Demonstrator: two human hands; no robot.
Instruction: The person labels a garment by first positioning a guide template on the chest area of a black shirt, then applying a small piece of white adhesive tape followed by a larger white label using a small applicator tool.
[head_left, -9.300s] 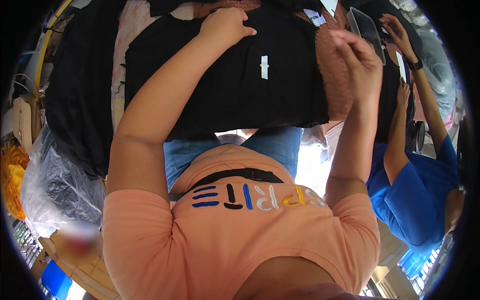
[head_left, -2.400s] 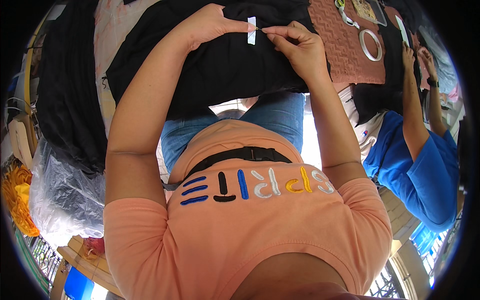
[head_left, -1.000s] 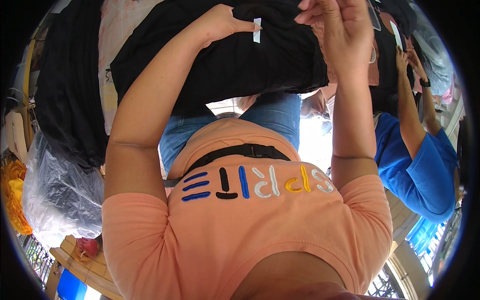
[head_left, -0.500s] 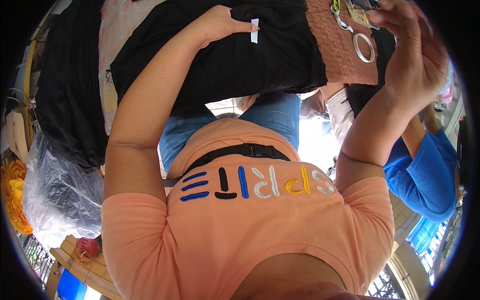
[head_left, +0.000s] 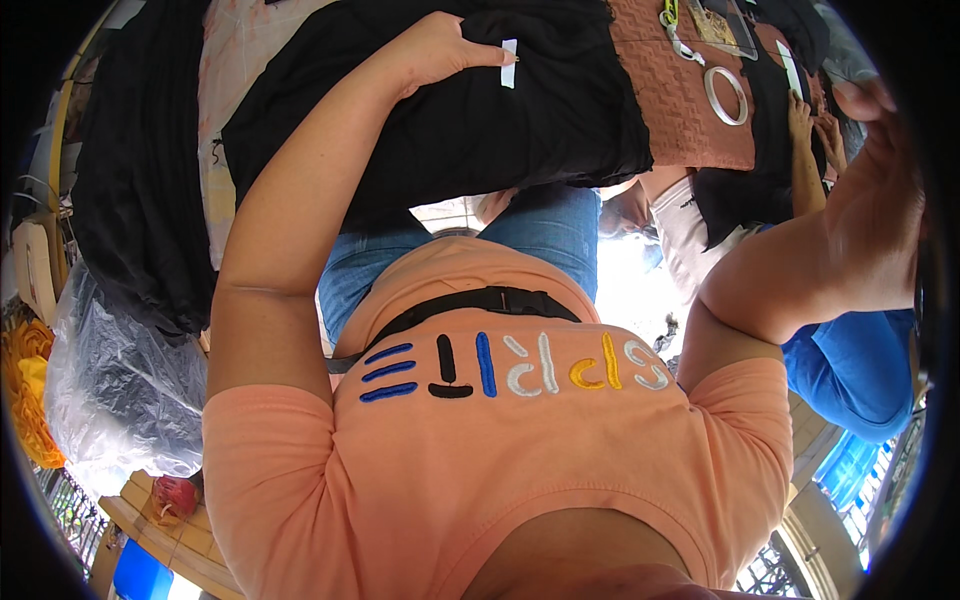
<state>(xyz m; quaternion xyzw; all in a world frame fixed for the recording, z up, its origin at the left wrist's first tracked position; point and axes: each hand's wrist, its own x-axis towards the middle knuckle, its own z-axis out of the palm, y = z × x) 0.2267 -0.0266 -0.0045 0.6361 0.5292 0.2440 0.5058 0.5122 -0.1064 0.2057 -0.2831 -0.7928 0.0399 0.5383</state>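
Across the table in front of me lies a black cloth (head_left: 420, 140). My left hand (head_left: 430, 52) is closed at its far part, the thumb stretched onto a small white strip (head_left: 509, 64), perhaps a label; the other fingers are hidden under the hand and cloth. My right hand (head_left: 880, 190) is raised at the far right, away from the cloth, its thumb and fingertips drawn together near the picture's rim. What they pinch is too small to make out. A thin dark line, like a thread, crosses from near the strip toward the right.
Right of the cloth, a brown textured mat (head_left: 650, 110) holds a white ring-shaped roll (head_left: 726, 96), a small tool with a yellow-green strap (head_left: 680, 40) and a clear packet (head_left: 722, 28). Another person's hands (head_left: 800, 120) work beyond. Black fabric (head_left: 140, 170) and a plastic bag (head_left: 120, 380) are left.
My right hand has swung outward to the right and toward me, away from the mat, uncovering the packet and the other person's hands. My left hand stays on the strip.
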